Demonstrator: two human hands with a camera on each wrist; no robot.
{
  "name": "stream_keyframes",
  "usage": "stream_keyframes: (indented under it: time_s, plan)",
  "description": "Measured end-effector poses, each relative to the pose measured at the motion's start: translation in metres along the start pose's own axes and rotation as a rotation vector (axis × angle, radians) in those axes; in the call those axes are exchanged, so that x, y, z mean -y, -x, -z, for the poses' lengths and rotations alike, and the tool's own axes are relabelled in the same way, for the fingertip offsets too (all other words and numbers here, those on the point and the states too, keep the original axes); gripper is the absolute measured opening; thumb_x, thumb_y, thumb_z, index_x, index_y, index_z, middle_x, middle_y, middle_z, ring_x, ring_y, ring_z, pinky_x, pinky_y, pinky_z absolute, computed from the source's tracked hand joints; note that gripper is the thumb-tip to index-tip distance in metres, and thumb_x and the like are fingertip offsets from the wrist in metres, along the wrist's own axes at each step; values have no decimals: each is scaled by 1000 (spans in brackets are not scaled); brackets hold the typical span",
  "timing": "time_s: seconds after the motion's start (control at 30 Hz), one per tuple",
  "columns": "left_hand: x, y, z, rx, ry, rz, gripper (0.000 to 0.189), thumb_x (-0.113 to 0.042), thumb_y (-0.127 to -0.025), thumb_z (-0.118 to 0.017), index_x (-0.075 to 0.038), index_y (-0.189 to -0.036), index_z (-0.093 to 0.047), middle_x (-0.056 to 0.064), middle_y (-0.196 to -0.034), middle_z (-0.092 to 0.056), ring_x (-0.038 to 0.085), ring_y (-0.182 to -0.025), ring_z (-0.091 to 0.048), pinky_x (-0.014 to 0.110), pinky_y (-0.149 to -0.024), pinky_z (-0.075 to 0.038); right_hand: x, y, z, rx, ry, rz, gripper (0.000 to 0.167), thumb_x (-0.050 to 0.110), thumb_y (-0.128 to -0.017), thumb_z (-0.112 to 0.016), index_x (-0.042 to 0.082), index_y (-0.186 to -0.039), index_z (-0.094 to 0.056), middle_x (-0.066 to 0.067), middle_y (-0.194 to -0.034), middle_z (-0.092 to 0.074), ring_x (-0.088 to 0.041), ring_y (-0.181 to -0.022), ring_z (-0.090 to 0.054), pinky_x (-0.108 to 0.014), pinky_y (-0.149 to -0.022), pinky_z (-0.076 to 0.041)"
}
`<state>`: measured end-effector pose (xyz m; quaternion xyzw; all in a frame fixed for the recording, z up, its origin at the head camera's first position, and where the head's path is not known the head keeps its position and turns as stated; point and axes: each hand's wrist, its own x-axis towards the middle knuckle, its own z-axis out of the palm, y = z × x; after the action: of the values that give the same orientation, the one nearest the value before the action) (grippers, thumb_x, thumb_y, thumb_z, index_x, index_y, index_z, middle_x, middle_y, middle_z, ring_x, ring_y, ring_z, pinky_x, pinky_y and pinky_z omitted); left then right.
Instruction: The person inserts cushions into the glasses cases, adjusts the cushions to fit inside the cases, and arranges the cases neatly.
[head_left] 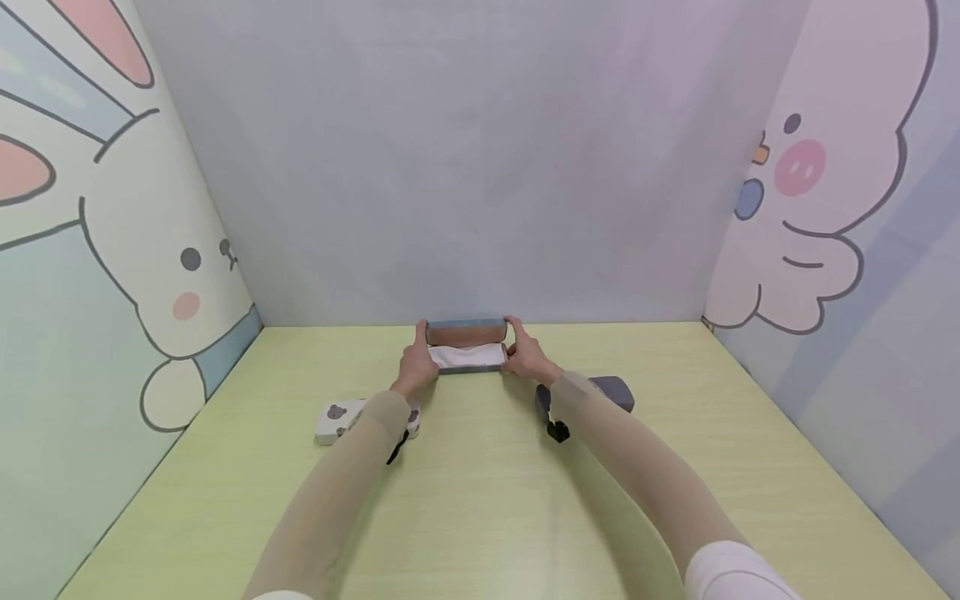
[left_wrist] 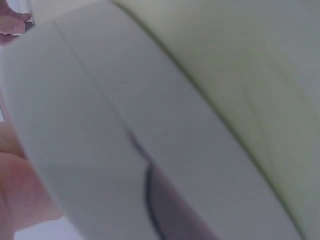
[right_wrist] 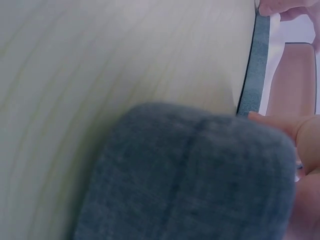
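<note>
An open glasses case (head_left: 467, 335) with a blue-grey outside and a pinkish-brown lining lies near the back edge of the table, its lid raised at the far side. A folded white cloth (head_left: 467, 357) fills its lower half. My left hand (head_left: 417, 367) grips the case's left end, a finger up at the lid and the thumb low by the front. At the opposite end my right hand (head_left: 529, 358) holds it the same way. In the right wrist view, the thumb (right_wrist: 280, 125) touches the case's blue-grey front edge (right_wrist: 257, 60).
A white case with bear prints (head_left: 337, 417) lies under my left forearm and looms large in the left wrist view. Beside my right forearm is a dark grey-blue case (head_left: 617, 390), close to the right wrist camera. A plain wall (head_left: 480, 167) rises behind the table (head_left: 480, 500).
</note>
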<state>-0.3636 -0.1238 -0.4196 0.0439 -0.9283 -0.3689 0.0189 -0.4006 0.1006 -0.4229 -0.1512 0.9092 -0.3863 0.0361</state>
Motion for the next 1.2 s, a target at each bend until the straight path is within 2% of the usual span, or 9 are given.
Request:
stream_keyframes:
  time_s: [0.2,0.47,0.67,0.9,1.2]
  plan:
    - [0,0,1,-2,0,6,87,9,-83,-50,-20,-153,-7,29,-127,-53,30,-84,-49,41,-77,-43,1,0,0,1,1,1,94,-4,-79,-70,16,-152,-15,-27,-110,-65,-33,-98,-64,-33,-70,-52]
    - [1,0,3,-3,-2,-22,82,9,-83,-50,-19,-150,-12,27,-118,-59,26,-70,-45,36,-64,-37,1,0,2,-6,0,7,89,-4,-79,-71,15,-149,-19,-29,-110,-65,-34,-97,-66,-36,-74,-54]
    - [0,1,6,1,8,-35,80,10,-81,-52,-18,-147,-16,28,-120,-58,28,-74,-48,35,-66,-39,2,1,3,-4,0,16,84,-4,-79,-70,14,-146,-22,-29,-111,-64,-35,-97,-65,-35,-74,-53]
    - [2,0,5,7,5,-53,77,11,-81,-50,-16,-146,-18,26,-102,-61,25,-65,-44,33,-59,-36,2,3,3,8,-5,21,77,-3,-81,-69,14,-141,-24,-29,-110,-63,-34,-95,-64,-34,-70,-52]
    - [4,0,3,3,-1,-78,70,11,-81,-48,-11,-142,-24,20,-85,-58,23,-62,-41,32,-56,-33,2,5,3,7,-14,45,68,-5,-80,-69,12,-132,-29,-30,-107,-64,-34,-92,-64,-32,-68,-51]
